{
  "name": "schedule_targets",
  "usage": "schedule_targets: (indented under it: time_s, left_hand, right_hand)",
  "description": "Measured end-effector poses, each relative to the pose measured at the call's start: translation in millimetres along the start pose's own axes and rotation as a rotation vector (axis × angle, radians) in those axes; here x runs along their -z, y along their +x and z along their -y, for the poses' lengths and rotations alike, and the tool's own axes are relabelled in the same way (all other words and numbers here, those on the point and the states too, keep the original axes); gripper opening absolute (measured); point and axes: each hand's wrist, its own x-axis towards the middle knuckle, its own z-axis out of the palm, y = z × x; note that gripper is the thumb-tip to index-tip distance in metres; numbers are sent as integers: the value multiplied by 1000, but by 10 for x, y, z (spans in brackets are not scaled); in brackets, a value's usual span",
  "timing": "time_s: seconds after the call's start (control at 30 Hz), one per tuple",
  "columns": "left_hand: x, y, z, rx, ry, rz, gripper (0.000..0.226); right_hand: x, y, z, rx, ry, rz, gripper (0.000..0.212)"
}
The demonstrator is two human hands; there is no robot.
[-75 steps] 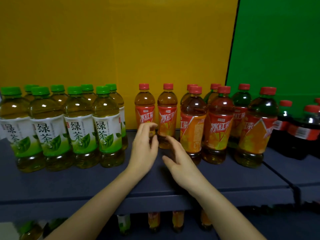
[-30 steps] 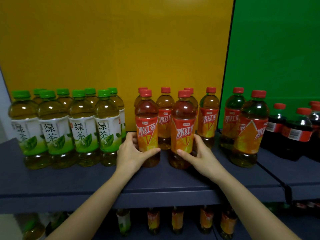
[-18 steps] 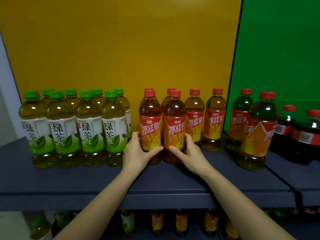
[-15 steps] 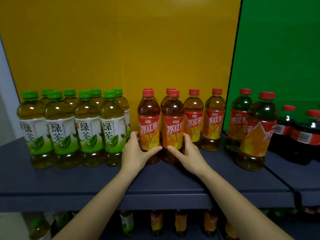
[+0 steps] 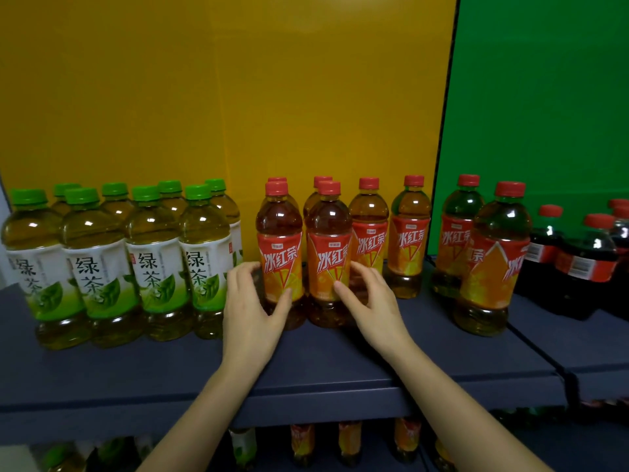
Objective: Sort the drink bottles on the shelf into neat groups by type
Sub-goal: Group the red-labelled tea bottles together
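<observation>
Two red-capped iced tea bottles stand side by side at the shelf front, the left one [image 5: 279, 253] and the right one [image 5: 329, 257]. My left hand [image 5: 250, 304] curves loosely round the left bottle's lower part, thumb in front, fingers spread and blurred at its left side. My right hand [image 5: 372, 303] mirrors it at the right bottle, with the thumb tip on the label. More iced tea bottles [image 5: 369, 229] stand behind them. Green tea bottles [image 5: 153, 260] with green caps are packed in rows at the left.
Two more iced tea bottles [image 5: 493, 264] stand apart at the right, in front of the green panel. Dark cola bottles [image 5: 585, 264] fill the far right. The blue-grey shelf [image 5: 323, 366] has bare room along its front edge. Bottles show on the shelf below.
Both hands slid the two front iced tea bottles left, up against the green tea group and each other. Their grip has since loosened, and the fingers have come away from the bottles.
</observation>
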Motion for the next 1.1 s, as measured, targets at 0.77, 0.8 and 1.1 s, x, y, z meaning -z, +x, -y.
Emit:
schedule_targets:
  time_s: [0.77,0.8,1.1]
  left_hand:
    - [-1159,-199,-1006,131,-34,350,81]
    - [-1217,-177,-1022,165,4,340,82]
    - [-1552,-41,-1019,280,307,166,76]
  right_hand:
    - [703,437,-592,-167,-109,-161,67]
    - [695,466,-619,-179,-96,-147,70]
    - [613,563,-778,-209,-33,-142,73]
